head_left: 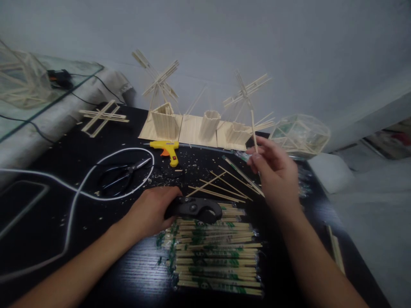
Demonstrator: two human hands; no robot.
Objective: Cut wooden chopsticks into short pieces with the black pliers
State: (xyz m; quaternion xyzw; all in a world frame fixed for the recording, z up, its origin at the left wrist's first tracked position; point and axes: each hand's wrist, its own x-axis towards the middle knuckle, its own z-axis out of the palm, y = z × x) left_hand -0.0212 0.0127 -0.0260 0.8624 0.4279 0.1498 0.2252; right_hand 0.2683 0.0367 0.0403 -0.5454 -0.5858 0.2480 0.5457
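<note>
Watching from far away, I find at left a crossed stick frame [104, 118], then pliers [130, 170] within a loop of white cable [78, 191], and a yellow glue gun [165, 148], which I think are set aside within easy reach. The left hand [154, 209] has its fingers wrapped around a black cutter [194, 207], above wrapped sticks [218, 261], its hooked head turned rightward. Loose sticks [221, 185] lie between the hands, probably for quick picking. The right hand [279, 171] pinches one thin stick [253, 126] near its lower end, maybe to leave most length free.
</note>
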